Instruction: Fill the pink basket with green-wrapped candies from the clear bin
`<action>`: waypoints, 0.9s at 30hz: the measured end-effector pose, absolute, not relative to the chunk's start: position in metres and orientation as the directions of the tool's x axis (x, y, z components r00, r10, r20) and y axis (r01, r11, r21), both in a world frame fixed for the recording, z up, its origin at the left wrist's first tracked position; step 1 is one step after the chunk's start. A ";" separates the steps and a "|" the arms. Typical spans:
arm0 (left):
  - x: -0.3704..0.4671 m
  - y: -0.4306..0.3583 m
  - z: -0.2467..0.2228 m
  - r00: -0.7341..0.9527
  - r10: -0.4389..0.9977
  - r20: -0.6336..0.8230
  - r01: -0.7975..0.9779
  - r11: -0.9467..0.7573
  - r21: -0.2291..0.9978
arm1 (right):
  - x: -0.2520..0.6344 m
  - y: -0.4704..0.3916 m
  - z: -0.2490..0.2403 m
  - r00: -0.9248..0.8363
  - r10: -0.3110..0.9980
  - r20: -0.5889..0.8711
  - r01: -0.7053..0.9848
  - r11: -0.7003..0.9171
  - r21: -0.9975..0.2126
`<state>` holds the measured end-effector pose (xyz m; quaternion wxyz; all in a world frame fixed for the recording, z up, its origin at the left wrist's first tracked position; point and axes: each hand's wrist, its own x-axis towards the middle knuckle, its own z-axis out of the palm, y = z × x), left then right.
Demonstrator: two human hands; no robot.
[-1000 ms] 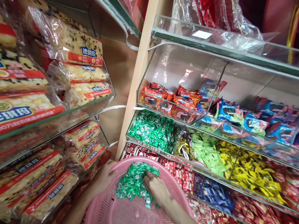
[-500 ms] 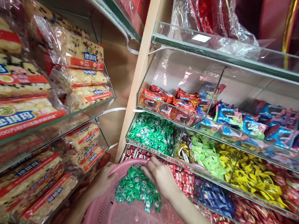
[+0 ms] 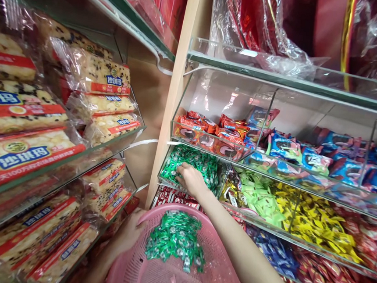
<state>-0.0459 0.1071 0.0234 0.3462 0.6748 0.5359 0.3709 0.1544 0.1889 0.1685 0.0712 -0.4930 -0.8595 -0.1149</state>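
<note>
A pink mesh basket is tilted below the shelves, with a heap of green-wrapped candies inside. My left hand grips the basket's left rim. At the front of a clear bin, my right hand is over green candies, its fingers curled together at their surface. What those fingers hold, if anything, is hidden. The right forearm passes above the basket's right side.
On the left, glass shelves hold wrapped bars. Right of the green bin are light green candies and yellow candies. Red packets lie above. A wooden post divides the shelves.
My right hand has moved from above the basket's far rim up and forward to the green candy bin. My left hand remains on the basket rim. The view has shifted slightly.
</note>
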 end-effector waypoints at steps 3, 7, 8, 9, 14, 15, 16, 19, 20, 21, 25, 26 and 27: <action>-0.046 0.107 0.024 0.159 0.979 0.130 0.484 -0.192 0.854 | 0.156 0.190 0.168 -0.493 0.836 0.240 0.870 0.477 0.126; -0.046 0.108 0.021 0.152 0.980 0.130 0.485 -0.188 0.854 | 0.163 0.183 0.167 -0.470 0.821 0.324 0.881 0.461 0.109; -0.046 0.109 0.020 0.147 0.980 0.131 0.481 -0.187 0.857 | 0.165 0.178 0.166 -0.462 0.803 0.376 0.882 0.462 0.095; -0.046 0.109 0.019 0.144 0.981 0.132 0.478 -0.185 0.859 | 0.167 0.171 0.165 -0.455 0.776 0.437 0.878 0.473 0.074; -0.046 0.110 0.018 0.153 0.979 0.135 0.483 -0.194 0.854 | 0.185 0.122 0.137 -0.481 0.618 0.622 0.779 0.626 -0.019; -0.046 0.110 0.018 0.154 0.978 0.139 0.483 -0.197 0.853 | 0.190 0.112 0.127 -0.504 0.613 0.608 0.763 0.646 -0.018; -0.046 0.110 0.018 0.154 0.978 0.143 0.482 -0.200 0.853 | 0.195 0.103 0.116 -0.529 0.611 0.590 0.751 0.660 -0.010; -0.046 0.109 0.019 0.156 0.977 0.147 0.484 -0.205 0.851 | 0.214 0.086 0.079 -0.599 0.643 0.478 0.741 0.670 0.027; -0.046 0.109 0.019 0.158 0.977 0.146 0.484 -0.206 0.851 | 0.221 0.084 0.066 -0.606 0.658 0.447 0.747 0.663 0.038; -0.046 0.109 0.019 0.160 0.976 0.146 0.482 -0.206 0.852 | 0.227 0.082 0.054 -0.618 0.671 0.409 0.750 0.660 0.052; -0.045 0.107 0.020 0.173 0.975 0.143 0.479 -0.210 0.852 | 0.245 0.082 0.020 -0.638 0.708 0.303 0.764 0.630 0.138; -0.045 0.107 0.020 0.175 0.974 0.141 0.483 -0.210 0.850 | 0.247 0.082 0.016 -0.642 0.711 0.287 0.764 0.623 0.165; -0.044 0.106 0.020 0.174 0.975 0.140 0.484 -0.209 0.850 | 0.248 0.083 0.013 -0.646 0.712 0.273 0.762 0.619 0.190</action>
